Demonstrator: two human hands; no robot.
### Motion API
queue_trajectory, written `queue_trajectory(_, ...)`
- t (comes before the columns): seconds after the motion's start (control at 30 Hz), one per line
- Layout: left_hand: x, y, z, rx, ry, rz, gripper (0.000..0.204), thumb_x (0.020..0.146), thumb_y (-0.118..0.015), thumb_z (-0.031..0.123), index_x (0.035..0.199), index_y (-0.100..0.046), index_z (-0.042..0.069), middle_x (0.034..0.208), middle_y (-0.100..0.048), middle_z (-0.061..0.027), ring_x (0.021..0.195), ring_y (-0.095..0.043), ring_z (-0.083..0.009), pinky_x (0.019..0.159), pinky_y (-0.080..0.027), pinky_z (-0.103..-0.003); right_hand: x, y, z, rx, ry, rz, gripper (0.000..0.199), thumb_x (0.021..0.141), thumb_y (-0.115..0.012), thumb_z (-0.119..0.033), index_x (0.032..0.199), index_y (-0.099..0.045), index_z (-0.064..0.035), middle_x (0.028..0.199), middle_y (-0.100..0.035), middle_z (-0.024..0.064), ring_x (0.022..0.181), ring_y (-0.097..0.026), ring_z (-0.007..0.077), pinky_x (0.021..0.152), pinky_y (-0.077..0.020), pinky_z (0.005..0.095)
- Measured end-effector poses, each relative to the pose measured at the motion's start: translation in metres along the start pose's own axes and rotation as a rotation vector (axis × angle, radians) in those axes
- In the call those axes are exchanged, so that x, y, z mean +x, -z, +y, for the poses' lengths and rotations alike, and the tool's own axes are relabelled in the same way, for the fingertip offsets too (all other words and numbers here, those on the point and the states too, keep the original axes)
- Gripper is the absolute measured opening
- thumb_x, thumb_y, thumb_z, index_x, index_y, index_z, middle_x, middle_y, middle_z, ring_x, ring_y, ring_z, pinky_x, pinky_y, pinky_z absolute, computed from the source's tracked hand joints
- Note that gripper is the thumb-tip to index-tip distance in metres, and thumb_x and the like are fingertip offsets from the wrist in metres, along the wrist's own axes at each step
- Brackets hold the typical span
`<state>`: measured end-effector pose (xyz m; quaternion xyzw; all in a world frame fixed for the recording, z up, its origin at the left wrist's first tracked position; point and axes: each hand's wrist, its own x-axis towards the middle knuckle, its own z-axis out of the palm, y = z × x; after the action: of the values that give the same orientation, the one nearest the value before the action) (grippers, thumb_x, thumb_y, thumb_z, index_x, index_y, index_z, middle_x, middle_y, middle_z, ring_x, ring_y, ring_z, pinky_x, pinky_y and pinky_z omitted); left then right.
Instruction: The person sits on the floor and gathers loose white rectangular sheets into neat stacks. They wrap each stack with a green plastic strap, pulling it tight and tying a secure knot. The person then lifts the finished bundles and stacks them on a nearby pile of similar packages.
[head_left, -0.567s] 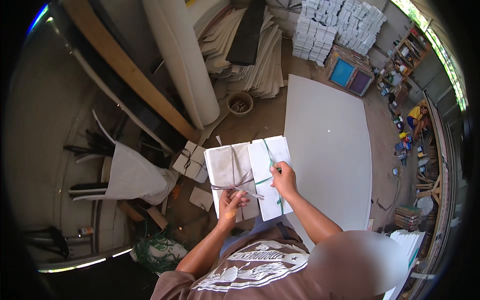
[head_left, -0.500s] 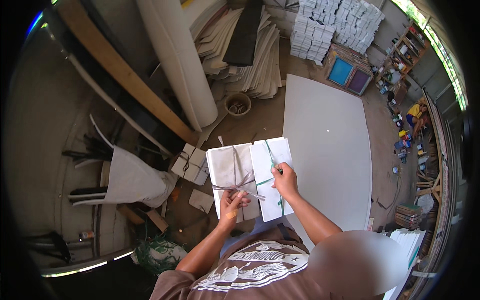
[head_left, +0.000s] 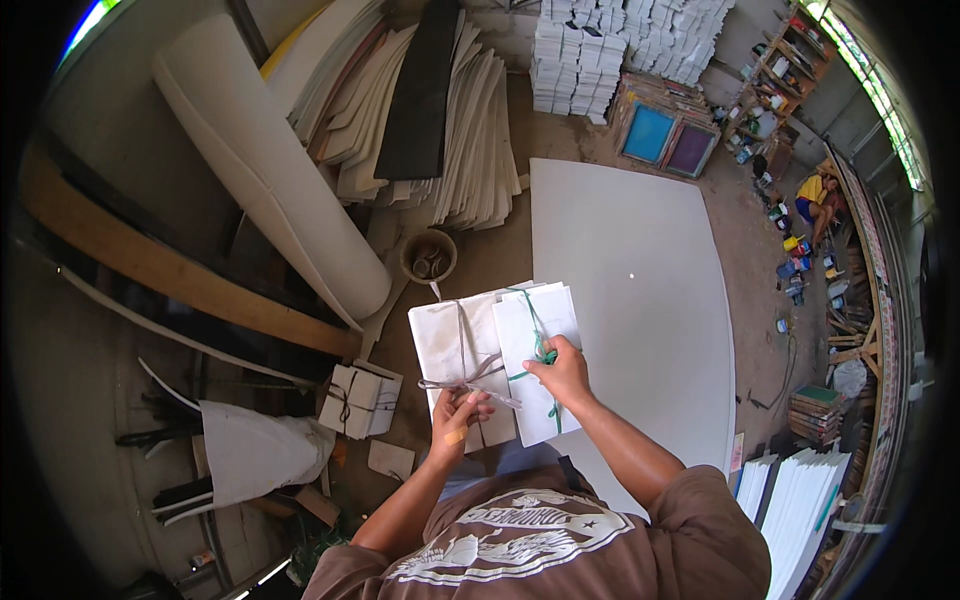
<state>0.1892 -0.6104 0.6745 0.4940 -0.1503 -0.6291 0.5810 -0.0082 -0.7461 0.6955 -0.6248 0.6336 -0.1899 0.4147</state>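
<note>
Two bundles of flat white sheets are in front of me, close to my body. The left bundle [head_left: 437, 338] is tied crosswise with a grey strip [head_left: 478, 377]. My left hand [head_left: 460, 420] is curled around the strip's crossing at the lower part of this bundle, a tan bandage showing near the wrist. Overlapping its right side is the right bundle [head_left: 518, 402], narrower and bound with green string [head_left: 535, 312]. My right hand [head_left: 562, 371] pinches the green string where it crosses. Whatever supports the bundles from below is hidden.
A large white sheet [head_left: 630, 225] lies ahead on the right. Left are a leaning roll [head_left: 275, 175], a bucket [head_left: 428, 257] and another tied bundle [head_left: 350, 400]. Stacked sheets [head_left: 478, 140] and white piles [head_left: 580, 60] stand farther off. A person [head_left: 815, 205] sits at far right.
The view has shifted, so the roll and bucket appear farther left and lower. The green-tied bundle now overlaps the left bundle more. Both hands stay at their ties.
</note>
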Motion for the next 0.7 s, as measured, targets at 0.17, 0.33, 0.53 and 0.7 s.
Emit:
queue_trajectory(0.17, 0.064, -0.012, 0.034, -0.006, 0.002, -0.052, 0.039, 0.1, -0.064, 0.019, 0.13, -0.047, 0.002, 0.113, -0.069, -0.0168, 0.09, -0.071, -0.024, 0.078, -0.055, -0.034, 0.061, 0.015, -0.034, -0.017, 0.037, 0.069, 0.043, 0.073, -0.085, -0.03, 0.097, -0.062, -0.0024, 0.085, -0.071, 0.0162, 0.083, -0.07, 0.0349, 0.075, -0.0529, 0.0438)
queue_trajectory(0.33, 0.139, -0.031, 0.074, 0.047, 0.036, -0.149, 0.039, 0.099, -0.064, 0.02, 0.128, -0.047, 0.001, 0.11, -0.07, -0.0161, 0.089, -0.071, -0.0234, 0.078, -0.055, -0.033, 0.124, 0.027, -0.038, 0.105, -0.01, 0.14, 0.038, 0.076, -0.084, -0.026, 0.095, -0.063, -0.0013, 0.079, -0.07, 0.0134, 0.077, -0.07, 0.0298, 0.069, -0.0535, 0.0401)
queue_trajectory(0.53, 0.239, -0.071, 0.112, 0.151, 0.089, -0.291, 0.038, 0.099, -0.066, 0.02, 0.127, -0.048, 0.001, 0.109, -0.071, -0.0161, 0.087, -0.071, -0.0212, 0.077, -0.054, -0.032, 0.187, 0.051, -0.038, 0.347, -0.172, 0.276, 0.03, 0.077, -0.082, -0.017, 0.093, -0.063, -0.0008, 0.074, -0.067, 0.0083, 0.066, -0.068, 0.0194, 0.057, -0.0524, 0.0345)
queue_trajectory(0.7, 0.321, -0.108, 0.114, 0.163, 0.149, -0.359, 0.038, 0.099, -0.067, 0.018, 0.126, -0.048, 0.001, 0.108, -0.071, -0.0159, 0.085, -0.071, -0.0208, 0.076, -0.056, -0.033, 0.254, 0.07, -0.016, 0.428, -0.229, 0.351, 0.028, 0.076, -0.083, -0.014, 0.091, -0.063, -0.0009, 0.076, -0.066, 0.0085, 0.063, -0.067, 0.0176, 0.057, -0.0542, 0.0325)
